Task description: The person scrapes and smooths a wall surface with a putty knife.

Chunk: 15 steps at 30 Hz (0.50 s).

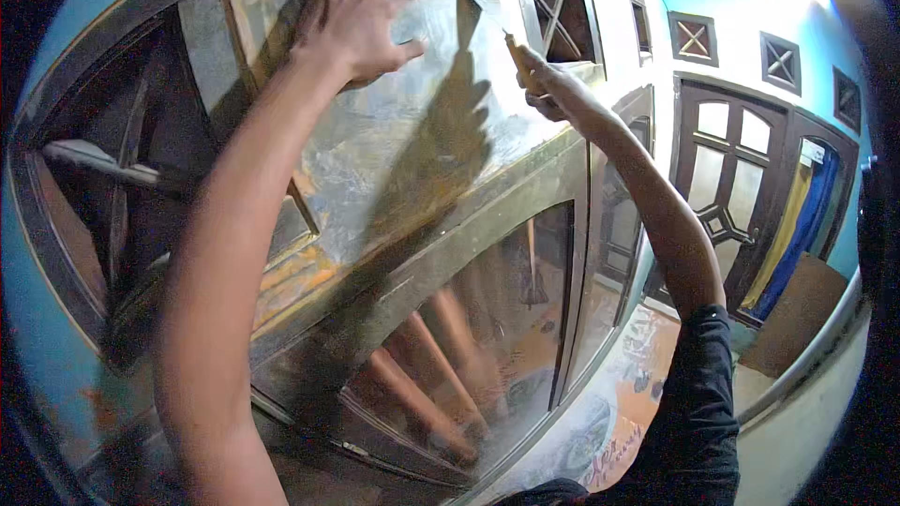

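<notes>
My left hand (361, 28) is raised against the patchy, plastered wall (375, 145), its fingers spread and nothing in it. Whether the palm rests flat on the wall or hovers just off it, I cannot tell. To its right, my right hand (551, 84) grips a putty knife (515, 49) by its yellowish handle. The knife's wide thin blade (485, 2) points up and left, close to the wall. Below it, a dark shadow of the hand and knife falls across the grey, white and orange smears.
A dark-framed window vent (37, 178) with crossed bars is at left, and a smaller vent (560, 14) at upper right. Beneath the wall patch runs a wooden frame with a glass pane (506, 319). Farther right stand a brown door (722, 159) and a blue-yellow curtain (797, 225).
</notes>
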Tool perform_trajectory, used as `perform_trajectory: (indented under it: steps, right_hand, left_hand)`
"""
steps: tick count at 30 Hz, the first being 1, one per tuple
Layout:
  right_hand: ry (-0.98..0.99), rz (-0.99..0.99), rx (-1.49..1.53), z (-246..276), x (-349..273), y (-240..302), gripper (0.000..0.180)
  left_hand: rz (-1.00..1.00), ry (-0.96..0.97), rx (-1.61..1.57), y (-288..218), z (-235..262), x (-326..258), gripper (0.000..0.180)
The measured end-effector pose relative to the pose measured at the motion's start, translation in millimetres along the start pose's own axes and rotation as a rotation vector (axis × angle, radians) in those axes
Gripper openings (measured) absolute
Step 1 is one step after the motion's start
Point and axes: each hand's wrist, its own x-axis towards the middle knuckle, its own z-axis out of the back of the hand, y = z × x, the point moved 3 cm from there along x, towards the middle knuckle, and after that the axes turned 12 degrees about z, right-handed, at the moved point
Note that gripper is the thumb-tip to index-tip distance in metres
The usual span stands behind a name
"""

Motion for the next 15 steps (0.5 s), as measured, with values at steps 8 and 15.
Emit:
perform_trajectory:
  steps: [8, 15]
  right_hand:
    - [-0.147, 0.127, -0.107, 38.3, 41.0, 13.7, 0.057]
    - [-0.071, 0.021, 0.042, 3.1, 6.7, -17.9, 0.061]
  left_hand:
    - [0.431, 0.640, 0.337, -34.9, -2.4, 34.3, 0.096]
    - [0.165, 0.322, 0.304, -34.4, 7.8, 14.2, 0.080]
